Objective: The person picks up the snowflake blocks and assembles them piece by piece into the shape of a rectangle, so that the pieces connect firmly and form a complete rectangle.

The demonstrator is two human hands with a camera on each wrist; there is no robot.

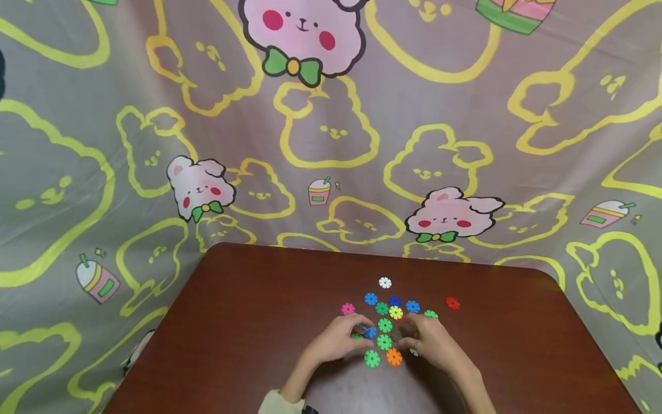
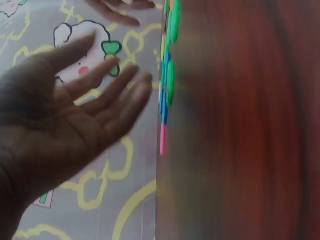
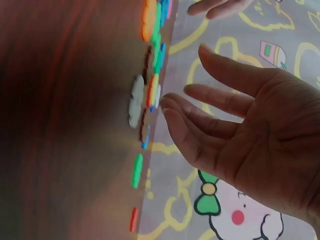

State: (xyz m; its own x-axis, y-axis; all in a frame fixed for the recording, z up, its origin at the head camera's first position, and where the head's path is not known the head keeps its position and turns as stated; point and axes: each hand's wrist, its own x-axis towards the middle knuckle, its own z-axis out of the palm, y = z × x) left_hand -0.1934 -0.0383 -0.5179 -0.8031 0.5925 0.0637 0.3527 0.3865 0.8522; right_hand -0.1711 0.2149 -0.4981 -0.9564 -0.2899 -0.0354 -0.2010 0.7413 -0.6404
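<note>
Several round notched plastic discs lie spread over the brown table. My left hand [image 1: 338, 339] hovers at the left of the group, fingers loosely bent and holding nothing, near a blue disc [image 1: 370, 332] that it partly covers from view. In the left wrist view its palm and slack fingers are bare. Opposite it, my right hand [image 1: 434, 340] is held over the group's right side with relaxed fingers and an empty palm [image 3: 260, 135]. Between the hands lie green discs [image 1: 384, 342], an orange disc [image 1: 394, 357] and a yellow disc [image 1: 395, 312]. A whitish disc [image 3: 135, 102] and brown discs [image 3: 148, 65] show near the right hand.
A white disc [image 1: 385, 282] lies at the back of the group, a pink disc [image 1: 348, 309] at its left and a red disc [image 1: 452, 303] farther right. The brown table [image 1: 233, 322] ends at a patterned cloth [image 1: 336, 144] behind and beside it.
</note>
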